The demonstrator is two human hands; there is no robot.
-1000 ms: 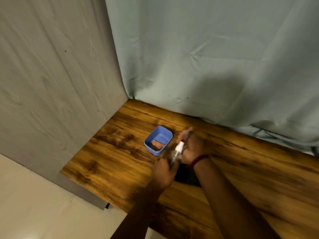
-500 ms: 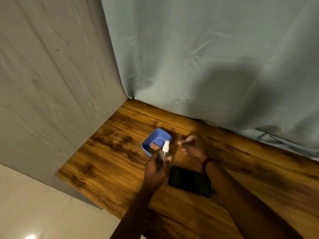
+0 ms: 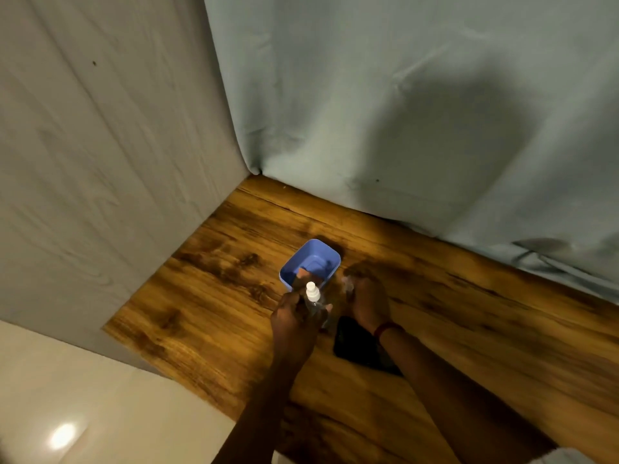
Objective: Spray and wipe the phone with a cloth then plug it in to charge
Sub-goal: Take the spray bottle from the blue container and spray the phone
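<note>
Phone [image 3: 355, 346] is laid flat on wooden table [image 3: 201, 313], partly hidden under right forearm; spray bottle [image 3: 313, 298] is gripped upright by left hand [image 3: 296, 321]; right hand [image 3: 366, 301] is blurred, grasp cannot be told; blue tub [image 3: 310, 262] is seen just beyond.

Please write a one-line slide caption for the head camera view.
Left hand grips a small spray bottle near a blue tub; phone lies on the wooden table.
</note>
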